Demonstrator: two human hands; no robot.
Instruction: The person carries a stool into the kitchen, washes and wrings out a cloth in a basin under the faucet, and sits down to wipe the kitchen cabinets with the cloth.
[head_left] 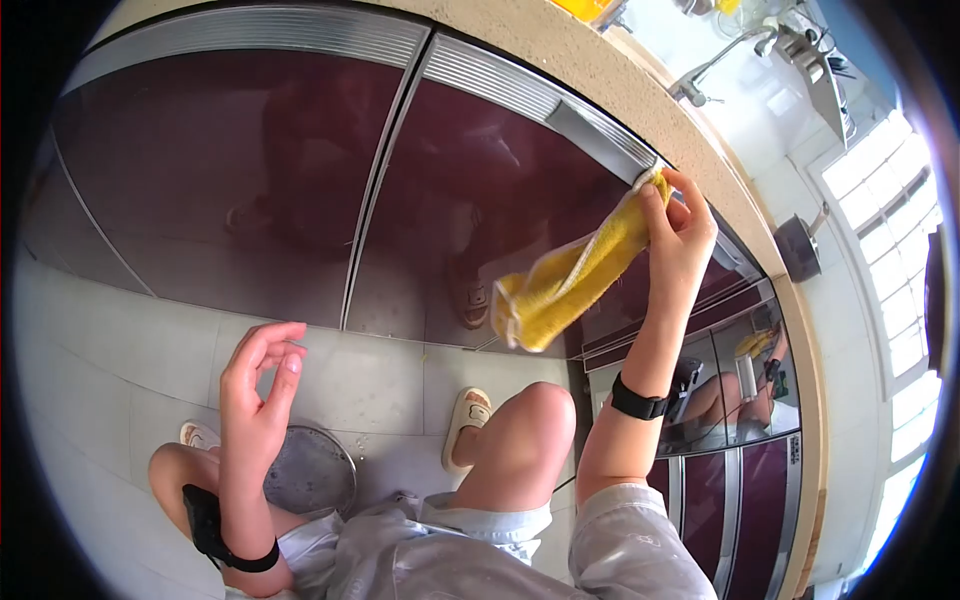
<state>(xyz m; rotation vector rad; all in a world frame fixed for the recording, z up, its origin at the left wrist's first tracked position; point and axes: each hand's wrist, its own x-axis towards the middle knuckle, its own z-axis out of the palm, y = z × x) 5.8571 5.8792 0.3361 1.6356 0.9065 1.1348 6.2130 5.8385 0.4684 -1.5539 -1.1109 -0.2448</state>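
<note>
A yellow cloth (575, 280) with white edging hangs from my right hand (683, 225), which pinches its upper end between thumb and fingers. The cloth droops down and to the left in front of a glossy dark red cabinet door (470, 180). My right fingers are close to the ridged metal strip (540, 95) along the top of the doors. My left hand (262, 385) is raised over the floor with its fingers curved and apart, holding nothing. Below it, a round basin (310, 470) stands on the floor, partly covered by my left arm.
A stone-coloured countertop (690, 130) runs above the cabinets, with a faucet (715, 75) at the sink. A pot (798, 247) sits further right. Reflective appliance doors (715, 385) are beside my right arm. Grey tiles (390, 385) cover the floor.
</note>
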